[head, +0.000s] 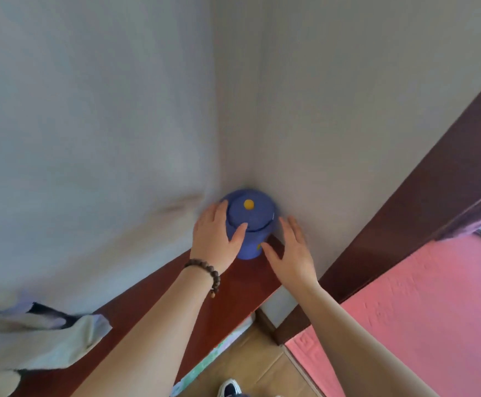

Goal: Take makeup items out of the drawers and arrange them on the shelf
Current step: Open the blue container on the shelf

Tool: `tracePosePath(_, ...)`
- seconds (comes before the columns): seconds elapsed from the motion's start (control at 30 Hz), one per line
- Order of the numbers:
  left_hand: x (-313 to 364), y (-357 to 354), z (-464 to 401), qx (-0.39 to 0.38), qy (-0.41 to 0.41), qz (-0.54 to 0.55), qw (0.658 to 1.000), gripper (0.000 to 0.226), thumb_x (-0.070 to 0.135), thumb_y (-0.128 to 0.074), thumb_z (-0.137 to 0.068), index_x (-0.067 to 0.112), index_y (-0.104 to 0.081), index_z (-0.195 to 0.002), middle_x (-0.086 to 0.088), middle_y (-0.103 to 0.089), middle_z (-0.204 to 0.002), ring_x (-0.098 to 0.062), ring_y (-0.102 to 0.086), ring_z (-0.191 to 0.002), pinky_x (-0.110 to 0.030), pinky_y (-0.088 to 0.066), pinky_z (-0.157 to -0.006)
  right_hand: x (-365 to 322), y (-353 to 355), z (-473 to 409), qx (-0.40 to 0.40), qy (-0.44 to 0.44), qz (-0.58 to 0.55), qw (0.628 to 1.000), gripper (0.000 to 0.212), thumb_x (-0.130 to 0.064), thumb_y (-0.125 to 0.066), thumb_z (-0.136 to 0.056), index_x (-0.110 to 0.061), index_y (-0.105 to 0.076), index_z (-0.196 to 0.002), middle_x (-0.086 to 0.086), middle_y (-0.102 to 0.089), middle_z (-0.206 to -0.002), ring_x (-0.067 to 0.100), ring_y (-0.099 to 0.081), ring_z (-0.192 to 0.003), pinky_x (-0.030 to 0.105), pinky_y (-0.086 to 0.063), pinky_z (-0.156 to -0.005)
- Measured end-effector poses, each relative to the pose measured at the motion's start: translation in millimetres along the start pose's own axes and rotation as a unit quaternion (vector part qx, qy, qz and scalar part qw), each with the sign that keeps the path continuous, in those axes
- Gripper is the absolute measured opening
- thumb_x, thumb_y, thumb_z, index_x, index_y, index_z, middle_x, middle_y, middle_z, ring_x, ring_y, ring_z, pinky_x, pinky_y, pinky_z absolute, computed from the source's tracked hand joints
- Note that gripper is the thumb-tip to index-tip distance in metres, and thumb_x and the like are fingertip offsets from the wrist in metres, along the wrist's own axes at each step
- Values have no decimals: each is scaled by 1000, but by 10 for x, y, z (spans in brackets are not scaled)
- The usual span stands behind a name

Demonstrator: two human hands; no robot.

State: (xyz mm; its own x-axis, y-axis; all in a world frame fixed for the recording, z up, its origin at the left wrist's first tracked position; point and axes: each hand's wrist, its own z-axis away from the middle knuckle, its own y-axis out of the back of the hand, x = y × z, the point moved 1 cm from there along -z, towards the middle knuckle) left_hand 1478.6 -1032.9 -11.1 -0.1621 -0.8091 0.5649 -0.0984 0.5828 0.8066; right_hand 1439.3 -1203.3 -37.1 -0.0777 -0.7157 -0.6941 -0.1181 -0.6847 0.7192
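Two pale walls [90, 110] meet in a corner above one dark red-brown wooden shelf [242, 279], which runs from the lower left up to that corner. A dark wooden frame [422, 202] slants across the right, with one pink textured surface [422, 310] below it. At the lower left, one heap of pale cloth [42, 339] lies on the shelf, blurred. Tan floor [250, 365] shows beneath the shelf edge, with the toe of one dark shoe [229, 389] at the bottom.

Two bare forearms reach up toward the corner. The left hand [215, 233] rests against the side of one blue round lidded container [249, 222] (a single yellow knob [248, 204] sits on its lid), its fingers [222, 209] spread along the left of the lid and the thumb across the front. The right hand [291, 250] is just beside the container on its right, fingers [289, 224] spread wide, the thumb near the lower body; whether it touches cannot be told. The container stands upright at the far end of the shelf, tucked into the corner. One bracelet of dark brown beads [206, 272] circles the left wrist
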Motion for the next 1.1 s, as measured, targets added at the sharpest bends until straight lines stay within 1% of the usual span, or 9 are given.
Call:
tracePosePath(0.1,80,-79,-299,-44,0,6,999,57,36,-57,-91,9,-42,-139,-10,-50,-137,-28,-45,-125,-38,-38,-104,12,-14,-226,-38,20,-23,999,78,-36,-64,-88,-18,-21,-150,3,-14,-158,17,-15,-146,31,-24,-115)
tracePosePath(0.2,90,-158,-523,-75,4,5,997,53,32,-59,-90,13,-44,-137,-7,-51,-136,-27,-46,-124,-36,-39,-100,-1,-18,-378,-56,22,-66,996,87,-32,-72,-82,-12,-21,-149,3,-17,-157,15,-19,-144,23,-21,-113)
tracePosePath(0.4,27,-309,-658,-55,-15,16,998,30,25,-59,-91,12,-62,-117,-6,-61,-121,-26,-56,-111,-37,-46,-89,33,-89,-547,-84,24,-85,993,97,-29,-78,-76,-7,-19,-149,6,-18,-156,15,-20,-143,11,-16,-105)
tracePosePath(0.53,45,-292,-650,-24,-26,40,999,24,23,-60,-90,10,-63,-109,-8,-61,-112,-27,-57,-102,-41,-48,-84,33,-98,-611,-81,28,-107,991,98,-25,-80,-74,-9,-20,-149,6,-24,-152,16,-26,-140,15,-21,-105)
tracePosePath(0.67,53,-33,-542,51,-25,52,997,23,24,-64,-87,14,-63,-108,-5,-60,-109,-24,-57,-97,-26,-42,-76,68,-80,-650,-64,42,-98,992,94,-27,-84,-68,-4,-32,-143,12,-37,-143,23,-38,-133,23,-32,-105)
tracePosePath(0.73,1,150,-382,84,-17,41,995,21,24,-65,-87,16,-64,-105,-3,-61,-107,-21,-58,-92,-26,-40,-73,90,-83,-654,-64,52,-90,992,94,-30,-83,-68,-2,-34,-143,13,-37,-144,24,-37,-134,31,-33,-109)
tracePosePath(0.83,-186,322,-37,107,25,13,994,18,24,-67,-86,17,-65,-102,0,-62,-108,-21,-58,-92,-27,-42,-72,118,-89,-653,-78,59,-86,991,96,-32,-81,-71,-4,-28,-146,11,-30,-149,23,-31,-138,32,-29,-112)
tracePosePath(0.93,-488,268,345,104,86,-22,991,14,23,-68,-85,16,-65,-97,-1,-62,-103,-24,-57,-91,-31,-44,-69,154,-107,-664,-77,65,-79,992,97,-35,-81,-72,-5,-28,-147,9,-27,-151,21,-28,-140,26,-25,-111)
tracePosePath(1.1,-873,-209,692,22,203,-58,977,19,26,-62,-89,13,-64,-103,-6,-60,-105,-29,-57,-100,-39,-48,-74,171,-114,-674,-68,72,-67,993,96,-35,-81,-71,-4,-30,-146,11,-29,-150,22,-28,-139,19,-20,-107)
